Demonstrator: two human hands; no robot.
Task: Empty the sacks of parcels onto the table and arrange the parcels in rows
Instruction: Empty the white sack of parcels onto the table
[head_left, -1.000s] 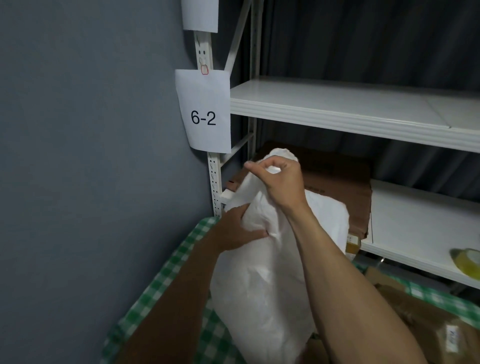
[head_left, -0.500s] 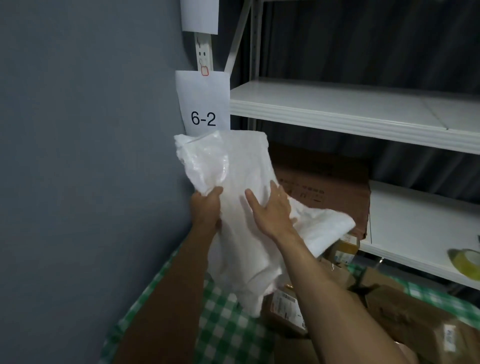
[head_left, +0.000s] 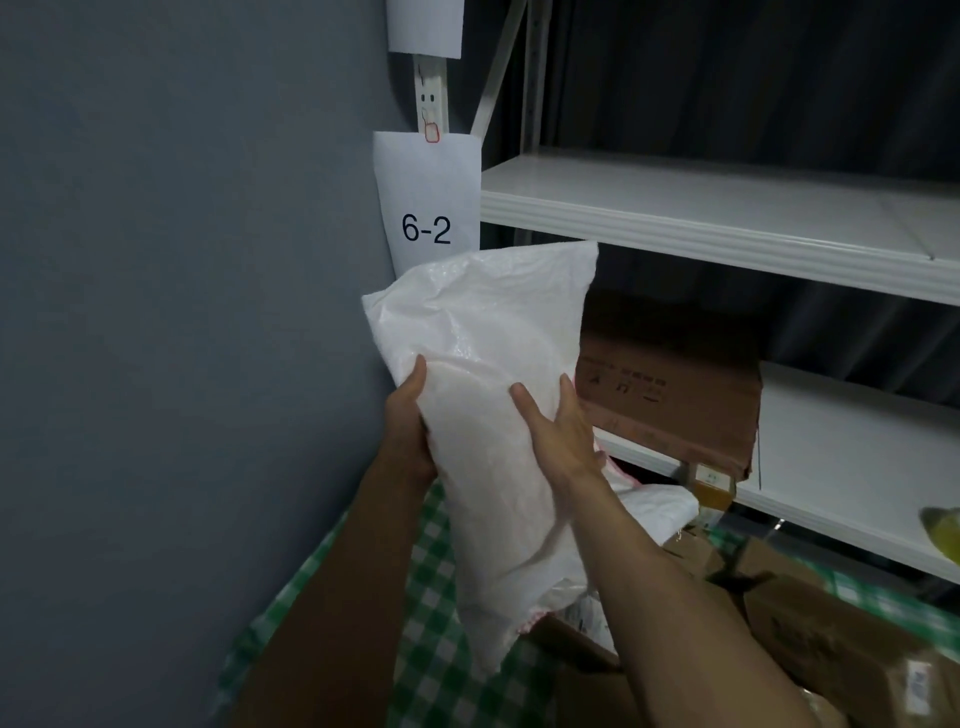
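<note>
Sack (head_left: 483, 364) gripped in both hands over green-checked table (head_left: 431, 654), beside grey wall (head_left: 182, 312) and white shelving (head_left: 727, 208).

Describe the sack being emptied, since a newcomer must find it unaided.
Start at the white metal shelving beside the grey wall. In front of its paper sign reading 6-2, above the green checked tablecloth, the left hand and right hand hold up the white woven plastic sack. Everything near it is brown cardboard.

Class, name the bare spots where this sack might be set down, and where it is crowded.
Free: the checked tablecloth between the grey wall and the white sack; the upper shelf. Crowded: cardboard parcels fill the table's right.
</note>
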